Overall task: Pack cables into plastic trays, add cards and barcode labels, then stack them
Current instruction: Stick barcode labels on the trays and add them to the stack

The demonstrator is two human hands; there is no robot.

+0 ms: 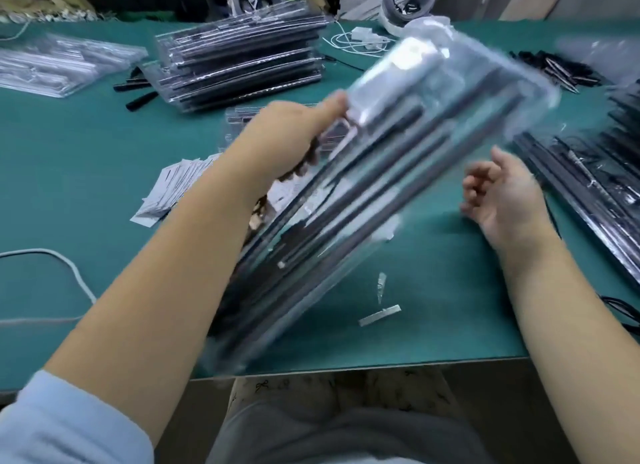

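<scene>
While left hand (pixel 294 134) grips clear ribbed plastic tray (pixel 398 173) | right hand (pixel 502 193) loose, holds nothing

Your left forearm is bare from the wrist to near the elbow, where a pale blue sleeve (pixel 69 418) sits bunched at the lower left of the frame. Your right forearm is bare as far as the frame's right edge. At the bottom centre, you wear a grey garment (pixel 346 436) with soft folds; its cut cannot be told.
</scene>
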